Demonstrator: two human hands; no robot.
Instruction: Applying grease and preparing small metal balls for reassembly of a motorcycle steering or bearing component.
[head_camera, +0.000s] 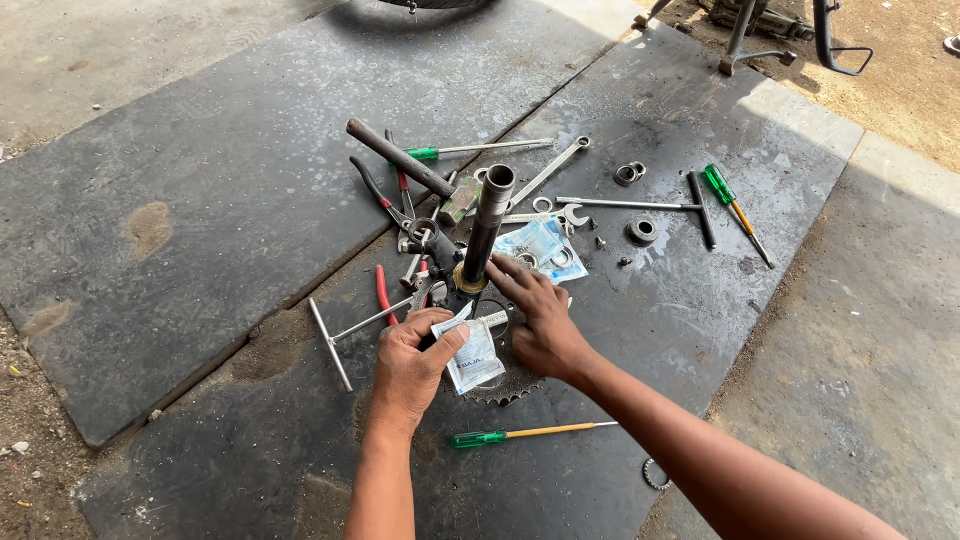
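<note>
A: Steel tube (487, 225) stands tilted over the toothed sprocket (505, 388), open end toward the camera, lower end in a brass-coloured collar (468, 281). All of it sits on a dark rubber mat (200, 200).

B: Left hand (412, 362)?

A: Closed around the edge of a small clear plastic packet (474, 358), thumb on top, fingers curled beneath. Packet lies partly across the sprocket.

B: Right hand (543, 320)?

A: Flat and open, fingers spread, fingertips (497, 270) touching the base of the tube near the collar. It grips nothing I can make out; palm rests over the sprocket's hub.

B: Surroundings?

A: Second plastic packet (545, 247) just behind the right hand, with ring-shaped parts inside. Red-handled pliers (385, 195) and a second dark tube (398, 157) left of the tube. T-handle wrench (350, 330) beside the left hand. Green-handled screwdriver (520, 434) near both wrists, lying across the mat. Another green screwdriver (735, 208) and a long T-handle (650, 206) well to the right, bearings (630, 174) between. Combination spanner (550, 172) behind the tube.
</note>
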